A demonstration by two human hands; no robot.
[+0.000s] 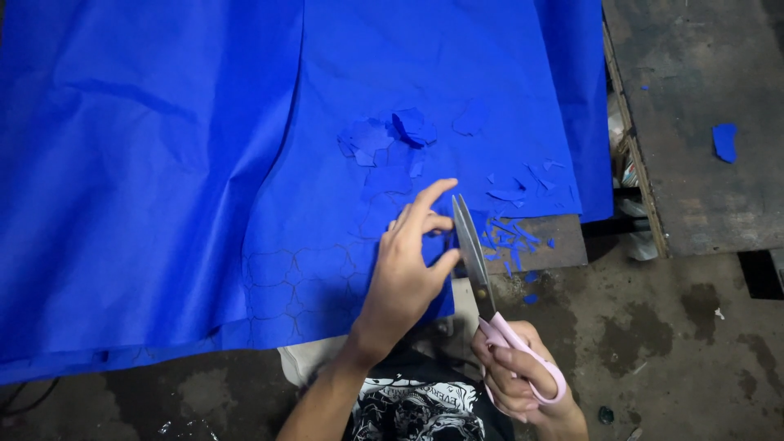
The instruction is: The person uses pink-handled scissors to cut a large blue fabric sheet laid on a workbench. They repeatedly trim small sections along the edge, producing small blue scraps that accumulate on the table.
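The right hand [523, 376] is closed through the pink handles of a pair of scissors [482, 278], blades pointing away from the body and set at the near right edge of the blue sheet [163, 163]. The left hand [408, 261] is partly open, thumb and fingers pinching that edge just beside the blades, index finger lifted. The sheet covers most of the table [694, 122] and hangs over its near edge; faint drawn outlines [286, 282] of rounded shapes show on it near the left wrist. Cut pieces [392, 135] lie in a loose pile further up the sheet, and small scraps [510, 233] are scattered to the right of the blades, some on the bare boards. To cut well here, I would judge it best to keep the sheet taut between the pinching fingers, keep those fingers clear of the blades, follow the drawn line closely, and turn the sheet rather than the scissors on curves
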